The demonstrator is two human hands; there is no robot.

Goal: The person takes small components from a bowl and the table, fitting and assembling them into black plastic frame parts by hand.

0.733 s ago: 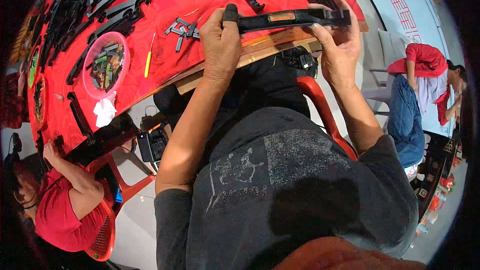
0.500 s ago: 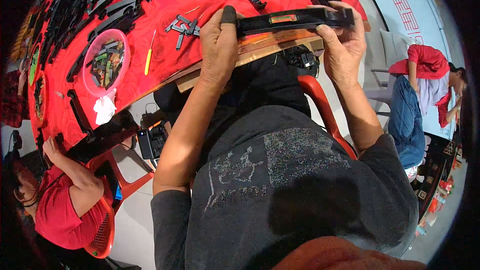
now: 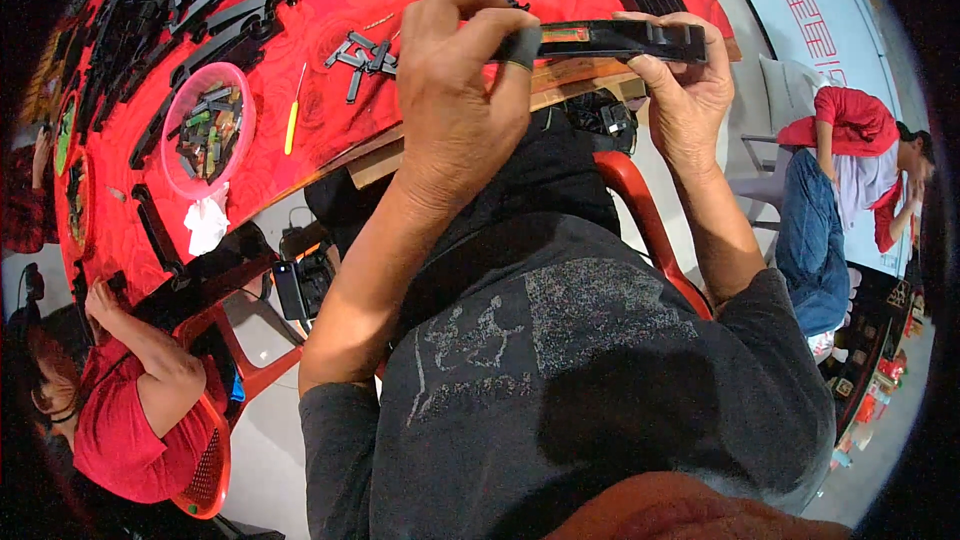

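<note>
A long black plastic part (image 3: 622, 37) is held level above the table's near edge, between my two hands. A small greenish-red strip (image 3: 566, 35) shows in its face. My right hand (image 3: 692, 90) grips the notched right end, thumb below and fingers over the top. My left hand (image 3: 455, 90) is closed at the other end and wears a dark finger cover (image 3: 522, 46) on its thumb, which lies right beside the strip. That hand's fingers hide the part's left end.
Several small grey pieces (image 3: 362, 58) and a yellow-handled screwdriver (image 3: 291, 128) lie on the red tablecloth (image 3: 330, 115). A pink-rimmed basket (image 3: 168, 165) holds small parts; tissue (image 3: 206, 226) lies beside it. Long black parts (image 3: 240, 35) are piled at far left. A co-worker (image 3: 140, 420) sits at left.
My left hand has turned and slid right along the black plastic part, bringing its covered thumb up to the strip and covering the left end. My right hand keeps its grip.
</note>
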